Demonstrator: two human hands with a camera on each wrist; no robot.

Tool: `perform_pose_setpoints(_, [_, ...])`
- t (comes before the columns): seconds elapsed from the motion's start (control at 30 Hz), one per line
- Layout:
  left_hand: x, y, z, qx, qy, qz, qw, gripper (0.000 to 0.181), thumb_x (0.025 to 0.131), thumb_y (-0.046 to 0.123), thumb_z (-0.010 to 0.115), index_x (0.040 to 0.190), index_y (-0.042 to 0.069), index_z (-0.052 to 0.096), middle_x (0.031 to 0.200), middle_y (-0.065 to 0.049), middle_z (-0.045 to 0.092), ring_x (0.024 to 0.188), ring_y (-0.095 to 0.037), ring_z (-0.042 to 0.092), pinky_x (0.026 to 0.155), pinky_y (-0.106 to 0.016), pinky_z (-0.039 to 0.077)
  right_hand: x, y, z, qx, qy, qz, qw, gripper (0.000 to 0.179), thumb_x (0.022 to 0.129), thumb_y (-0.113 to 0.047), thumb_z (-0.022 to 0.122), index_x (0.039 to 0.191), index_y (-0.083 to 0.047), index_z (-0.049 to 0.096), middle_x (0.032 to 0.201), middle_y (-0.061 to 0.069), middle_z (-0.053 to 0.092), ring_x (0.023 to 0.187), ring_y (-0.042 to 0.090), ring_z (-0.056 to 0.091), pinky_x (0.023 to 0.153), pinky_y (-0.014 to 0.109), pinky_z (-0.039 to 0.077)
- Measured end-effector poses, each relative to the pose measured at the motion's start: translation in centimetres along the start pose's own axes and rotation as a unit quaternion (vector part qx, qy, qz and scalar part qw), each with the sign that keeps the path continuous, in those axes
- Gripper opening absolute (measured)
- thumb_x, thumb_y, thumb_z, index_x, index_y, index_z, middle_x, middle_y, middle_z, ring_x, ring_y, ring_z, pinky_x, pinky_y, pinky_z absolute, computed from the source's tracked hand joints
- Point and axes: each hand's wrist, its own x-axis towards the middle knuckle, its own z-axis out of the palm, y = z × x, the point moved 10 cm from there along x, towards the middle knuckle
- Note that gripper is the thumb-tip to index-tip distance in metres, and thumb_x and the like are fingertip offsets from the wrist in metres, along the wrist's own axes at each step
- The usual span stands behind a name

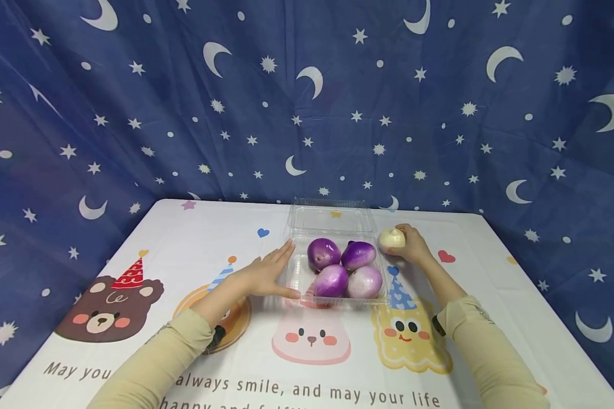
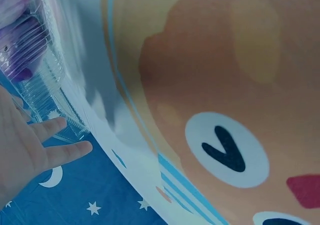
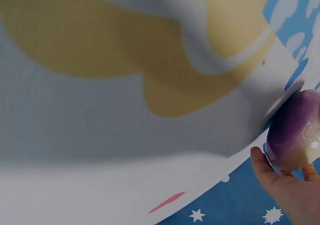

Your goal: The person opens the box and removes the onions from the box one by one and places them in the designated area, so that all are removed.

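A clear plastic clamshell box (image 1: 297, 281) stands on the table with its lid (image 1: 332, 218) tipped back. Inside lie several glossy purple turnips (image 1: 323, 254), some fading to pale lilac. Just right of the box, the right hand (image 1: 411, 245) grips another turnip (image 1: 390, 241), whose cream end with a small tip faces up in the head view; the right wrist view shows its purple side. At the box's left side is the left hand (image 1: 266, 275), fingers extended and thumb near the front left corner. Whether it touches the box, I cannot tell.
A white tablecloth (image 1: 225, 224) printed with cartoon animals and lettering covers the table. Behind it hangs a dark blue curtain (image 1: 332, 165) with moons and stars, close to the raised lid at the table's far edge.
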Motion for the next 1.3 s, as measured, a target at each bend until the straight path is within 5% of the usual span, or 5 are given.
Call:
perform_pose_setpoints(0.93, [-0.3,0.1,0.0,-0.009,-0.004,-0.001,0.9999,0.117,0.074,0.069,0.062,0.152,0.009,-0.002,0.16,-0.008,-0.009,0.145,-0.038,0.012,0.107,-0.068,0.02,-0.4,0.7,0.5,-0.007,-0.013,0.011,0.9998,0.082,0.079,-0.027,0.074,0.139,0.007,0.029,0.132,0.04,0.035,0.12,0.055,0.038,0.102,0.064,0.032])
perform_pose_setpoints(1.3, [-0.2,0.4,-0.2,-0.009,0.004,0.005,0.9999,0.116,0.075,0.069,0.061,0.152,0.006,0.001,0.16,-0.01,-0.007,0.145,-0.038,0.013,0.106,-0.069,0.021,-1.0,0.4,-0.9,-0.02,0.013,0.007,0.9997,0.076,0.081,-0.025,0.072,0.138,0.004,0.032,0.135,0.038,0.034,0.124,0.055,0.036,0.103,0.064,0.031])
